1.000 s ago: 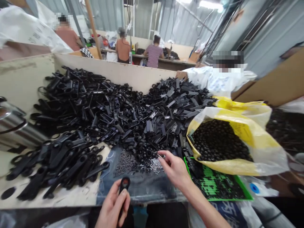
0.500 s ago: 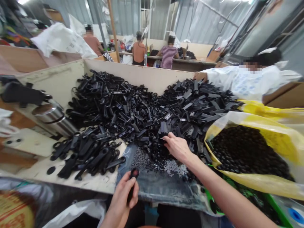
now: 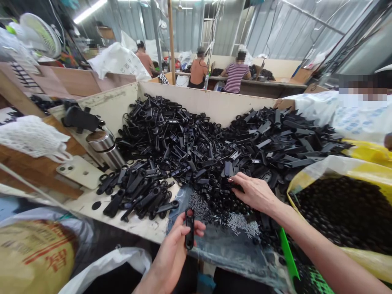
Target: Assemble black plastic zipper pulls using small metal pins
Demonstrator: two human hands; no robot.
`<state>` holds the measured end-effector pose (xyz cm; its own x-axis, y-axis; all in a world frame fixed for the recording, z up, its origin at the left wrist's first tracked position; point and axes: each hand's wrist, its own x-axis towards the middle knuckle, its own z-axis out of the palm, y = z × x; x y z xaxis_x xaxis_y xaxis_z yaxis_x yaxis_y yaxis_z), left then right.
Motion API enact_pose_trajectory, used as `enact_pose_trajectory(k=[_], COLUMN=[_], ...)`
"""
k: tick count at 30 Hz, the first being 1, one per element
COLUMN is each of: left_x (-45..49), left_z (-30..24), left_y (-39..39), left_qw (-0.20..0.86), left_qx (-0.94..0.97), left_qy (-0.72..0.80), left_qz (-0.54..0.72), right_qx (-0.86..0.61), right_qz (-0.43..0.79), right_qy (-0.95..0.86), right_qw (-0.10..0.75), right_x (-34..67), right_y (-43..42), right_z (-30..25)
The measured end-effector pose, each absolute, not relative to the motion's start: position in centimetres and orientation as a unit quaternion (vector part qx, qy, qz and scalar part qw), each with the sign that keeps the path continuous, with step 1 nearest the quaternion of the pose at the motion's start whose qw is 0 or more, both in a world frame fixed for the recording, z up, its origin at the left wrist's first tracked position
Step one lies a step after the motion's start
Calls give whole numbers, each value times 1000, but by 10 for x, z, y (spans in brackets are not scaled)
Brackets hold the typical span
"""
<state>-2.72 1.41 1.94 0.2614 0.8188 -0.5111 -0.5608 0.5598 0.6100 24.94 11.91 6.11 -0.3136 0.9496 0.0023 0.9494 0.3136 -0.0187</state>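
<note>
Over the near edge of the table, the left hand has its fingers clamped on a black part, gripped by the sides, perhaps to leave its face clear. Its long axis runs lengthwise from the person, ringed end foremost. The right hand bends over the dark heap; whether its fingers grip anything, I can't tell.

The held black part looks smooth plastic; near pins, shiny metal; left flask, glossy metal; right sack, shiny, creased plastic; far wall, ribbed metal.
</note>
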Motion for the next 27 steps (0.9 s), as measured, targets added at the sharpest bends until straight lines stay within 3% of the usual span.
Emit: enact_pose_trajectory(k=[2,5,8,14,27], left_x=[-24,-17,-6,15,26], left_z=[21,21,21,30,37], left_y=[16,19,22,24,26], left_qw=[764,745,744,728,740], left_qx=[160,155,132,88,25], left_qy=[429,436,411,390,376], left_qz=[455,481,510,557,557], right_qx=[-581,-533,-505,-486,-468], right_qz=[31,108,118,74,0], right_qy=[-807,-774,-731,-722,-728], right_qw=[106,325,442,487,502], right_x=[244,218,178,134,147], right_y=[108,78,43,9,0], right_z=[66,65,51,22,6])
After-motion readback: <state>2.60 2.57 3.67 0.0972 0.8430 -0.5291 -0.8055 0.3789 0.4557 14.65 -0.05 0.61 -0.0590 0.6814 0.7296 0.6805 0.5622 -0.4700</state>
